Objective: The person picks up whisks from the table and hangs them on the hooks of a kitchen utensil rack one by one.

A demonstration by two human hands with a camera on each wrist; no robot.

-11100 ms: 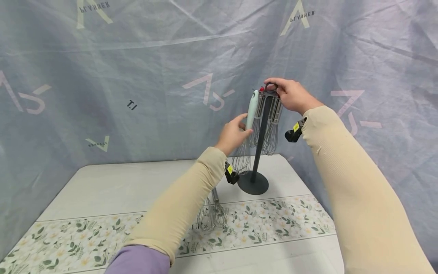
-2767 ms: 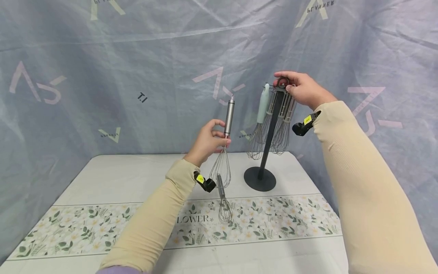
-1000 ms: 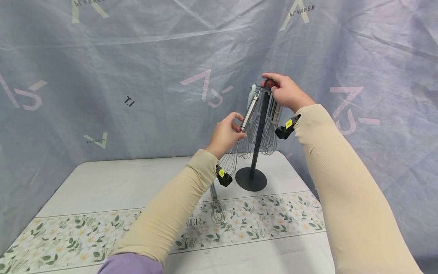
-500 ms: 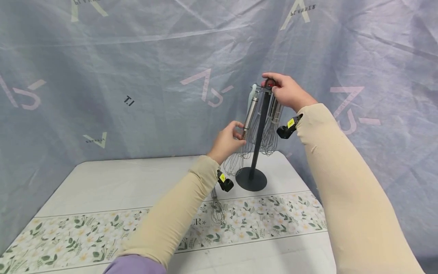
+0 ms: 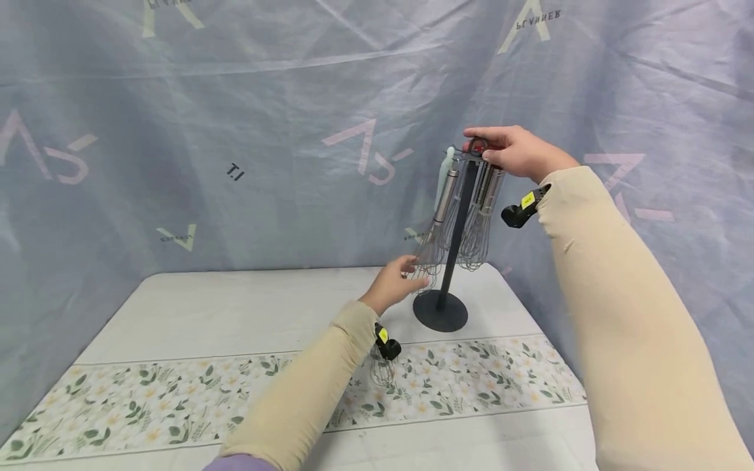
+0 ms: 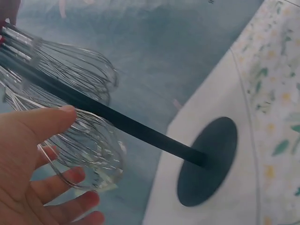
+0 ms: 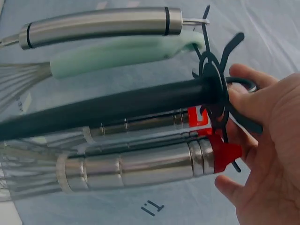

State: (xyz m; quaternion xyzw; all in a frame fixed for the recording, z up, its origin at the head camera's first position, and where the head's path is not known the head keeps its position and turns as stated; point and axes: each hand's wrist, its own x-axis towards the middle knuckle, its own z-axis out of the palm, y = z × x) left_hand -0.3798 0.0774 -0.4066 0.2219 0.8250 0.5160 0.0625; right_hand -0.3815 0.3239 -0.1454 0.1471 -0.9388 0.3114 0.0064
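Observation:
A dark hanging stand [image 5: 456, 242] with a round base stands towards the right of the table. My right hand [image 5: 521, 154] pinches the ring at its top between thumb and fingers. From a hook hangs a steel-handled whisk [image 5: 446, 196], its end loop over the hook in the right wrist view. Behind it hangs a mint-handled whisk [image 7: 117, 54]. Steel whisks with red ends [image 7: 136, 168] hang on the other side. My left hand [image 5: 394, 284] is beside the wires of the steel-handled whisk, its fingers loose and spread in the left wrist view.
A small whisk [image 5: 383, 373] lies on the table's floral band [image 5: 177, 399], partly hidden behind the left wrist camera [image 5: 387, 343]. A grey printed curtain [image 5: 265, 131] hangs behind the table.
The steel-handled whisk, held by my left hand at its handle's lower end, now hangs on the hook. My left hand has let go and moved down. My right hand stays on the ring.

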